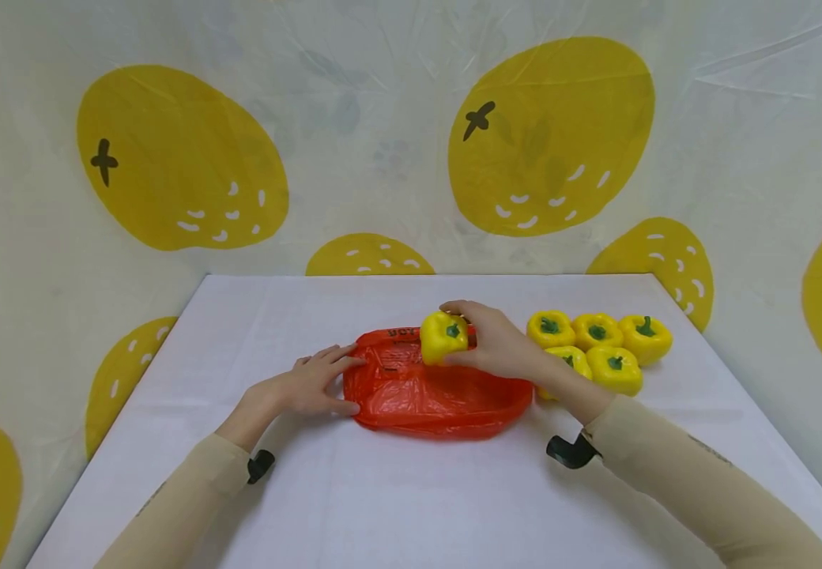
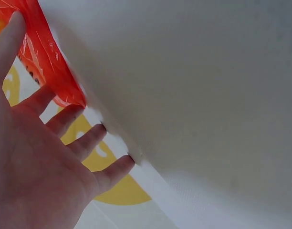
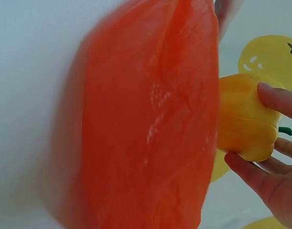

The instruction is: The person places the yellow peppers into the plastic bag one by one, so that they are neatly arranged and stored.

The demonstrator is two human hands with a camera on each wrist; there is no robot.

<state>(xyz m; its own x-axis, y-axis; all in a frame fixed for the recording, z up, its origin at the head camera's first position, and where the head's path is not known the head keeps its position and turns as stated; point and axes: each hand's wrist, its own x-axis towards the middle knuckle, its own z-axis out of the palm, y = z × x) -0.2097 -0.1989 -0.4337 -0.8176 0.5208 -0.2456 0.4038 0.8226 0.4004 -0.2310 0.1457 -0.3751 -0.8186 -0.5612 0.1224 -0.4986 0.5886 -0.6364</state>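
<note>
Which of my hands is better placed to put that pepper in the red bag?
Probably your right hand: it holds the yellow pepper just above the red bag. Your left hand touches the bag's left side and holds no pepper.

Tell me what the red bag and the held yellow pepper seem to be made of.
Red bag: apparently thin, glossy plastic film, going by its creases and bright highlights.
Yellow pepper: smooth with a soft sheen; its even skin and green stem could suit a real vegetable or a plastic or foam copy, so that stays open.
</note>
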